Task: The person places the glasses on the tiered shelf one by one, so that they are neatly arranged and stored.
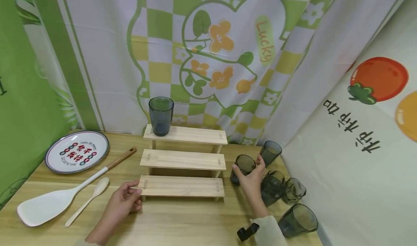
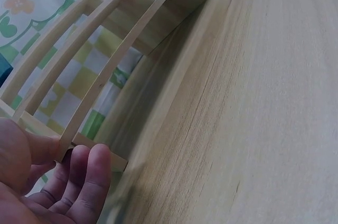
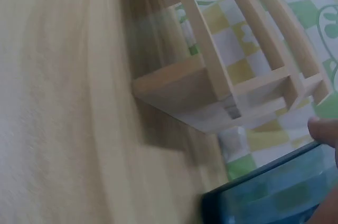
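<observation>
One dark glass [image 1: 161, 117] already stands upright near the left end of the top tier of the wooden rack [image 1: 182, 186]; five glasses are not on it. Your right hand [image 1: 251, 183] curls thumb and fingers around one of these, the held glass [image 1: 245, 163], near the rack's right side; you can't tell whether its base touches the table [image 1: 176, 226]. Four more glasses [image 1: 298, 220] sit farther right. Your left hand [image 1: 121, 199] pinches the lowest tier's left end.

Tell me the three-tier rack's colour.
The three-tier rack is pale beige with faint wood grain, best seen in the head view.
</observation>
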The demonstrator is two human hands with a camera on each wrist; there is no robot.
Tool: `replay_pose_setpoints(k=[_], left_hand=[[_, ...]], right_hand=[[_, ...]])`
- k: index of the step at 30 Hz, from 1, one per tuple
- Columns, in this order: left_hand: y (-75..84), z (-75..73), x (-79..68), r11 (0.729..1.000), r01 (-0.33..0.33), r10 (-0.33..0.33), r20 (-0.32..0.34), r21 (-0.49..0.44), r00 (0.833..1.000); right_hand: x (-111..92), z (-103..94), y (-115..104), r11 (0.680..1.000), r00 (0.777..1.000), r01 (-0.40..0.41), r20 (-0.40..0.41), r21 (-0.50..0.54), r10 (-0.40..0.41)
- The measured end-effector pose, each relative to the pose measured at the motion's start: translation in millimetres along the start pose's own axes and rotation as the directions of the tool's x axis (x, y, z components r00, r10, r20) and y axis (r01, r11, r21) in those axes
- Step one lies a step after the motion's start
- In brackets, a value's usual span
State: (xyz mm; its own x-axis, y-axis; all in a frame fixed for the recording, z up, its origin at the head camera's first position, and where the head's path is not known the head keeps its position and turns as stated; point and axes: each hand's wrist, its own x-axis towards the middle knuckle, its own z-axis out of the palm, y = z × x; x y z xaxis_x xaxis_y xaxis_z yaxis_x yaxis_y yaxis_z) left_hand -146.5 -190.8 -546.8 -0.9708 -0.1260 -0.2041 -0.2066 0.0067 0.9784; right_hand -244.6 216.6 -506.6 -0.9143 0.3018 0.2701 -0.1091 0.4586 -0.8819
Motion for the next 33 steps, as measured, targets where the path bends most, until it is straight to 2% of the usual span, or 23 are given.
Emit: replay_pose_setpoints(k=[4,8,11,17,21,26,30,33], left_hand=[[0.4,-1.6,-0.9,1.0,-0.006,0.006,0.004,-0.001,1.0],[1.0,-1.1,-0.8,1.0,-0.013,0.013,0.014,0.004,1.0],[1.1,-0.4,-0.8,1.0,-0.004,0.004,0.008,0.007,1.0],[0.9,-0.3,-1.6,1.0,0.008,-0.008,0.002,0.013,1.0],[1.3,-0.6,-1.6,1.0,0.005,-0.005,0.002,0.014,1.0],[3.0,-0.2,-2.4,1.0,0.005,-0.005,0.001,0.01,1.0],[3.4,0.3,-3.3,1.0,0.007,-0.007,0.001,0.004,1.0],[3.4,1.0,-3.3,1.0,0.008,-0.008,-0.001,0.005,1.0]], right_hand=[[0.4,2.4,5.3,0.987,0.99,-0.115,0.092,0.113,0.105],[2.5,3.3,9.2,0.966,0.98,-0.171,0.139,0.194,0.146],[3.6,4.5,12.2,0.96,0.979,-0.175,0.144,0.217,0.146],[-2.7,6.6,18.4,0.953,0.982,-0.181,0.101,0.243,0.161],[-12.1,4.0,6.5,0.949,0.985,-0.167,0.084,0.269,0.15],[-20.7,-0.6,-12.6,0.946,0.993,-0.111,0.077,0.306,0.091],[-19.5,-0.4,-12.2,0.942,0.993,-0.102,0.085,0.32,0.079],[-16.1,1.3,-4.1,0.938,0.992,-0.119,0.084,0.326,0.097]])
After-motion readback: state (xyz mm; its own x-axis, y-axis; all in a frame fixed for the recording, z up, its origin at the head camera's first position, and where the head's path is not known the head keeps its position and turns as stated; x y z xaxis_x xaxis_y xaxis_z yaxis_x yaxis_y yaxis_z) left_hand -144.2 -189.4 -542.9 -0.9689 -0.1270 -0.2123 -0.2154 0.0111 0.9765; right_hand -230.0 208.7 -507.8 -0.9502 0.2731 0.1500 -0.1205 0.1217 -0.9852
